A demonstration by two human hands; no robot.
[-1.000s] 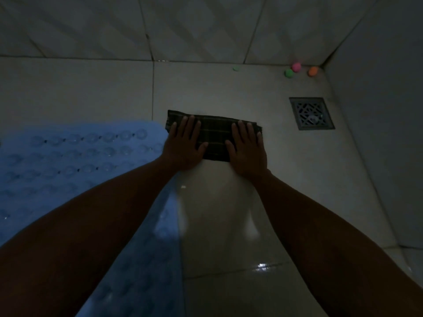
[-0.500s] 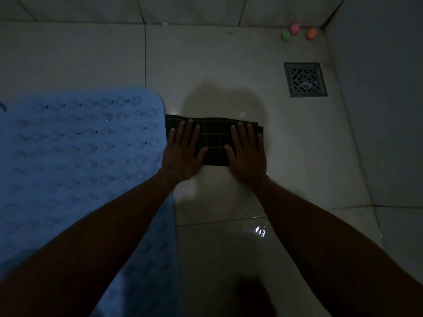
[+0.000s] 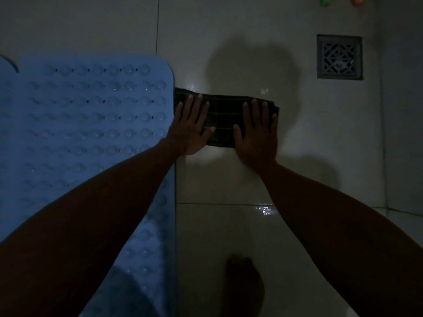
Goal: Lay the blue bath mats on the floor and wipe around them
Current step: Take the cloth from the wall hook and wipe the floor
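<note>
The blue bath mat (image 3: 80,124) lies flat on the tiled floor (image 3: 219,227), its bumpy side up, to the left of your hands. Its right edge runs straight along a tile joint, and its rounded far corner is just beside the near end of the cloth.

Your left hand (image 3: 191,129) and your right hand (image 3: 257,133) are both flat, with fingers spread, and they press down on a dark folded cloth (image 3: 223,115) with thin stripes. They do not hold the cloth between fingers; the palms only push on it. The left hand covers the left end of the cloth, which touches or almost touches the mat edge; I cannot tell which. The right hand covers the right end. Between the two hands a part of the cloth is visible.

Beyond your right hand, further to the right, a square floor drain (image 3: 339,57) sits in the tile, well apart from the cloth. At the far top edge some small coloured balls (image 3: 357,0) are partly visible. Below your hands, near you, a bare foot (image 3: 245,284) stands on the floor in the dark.
</note>
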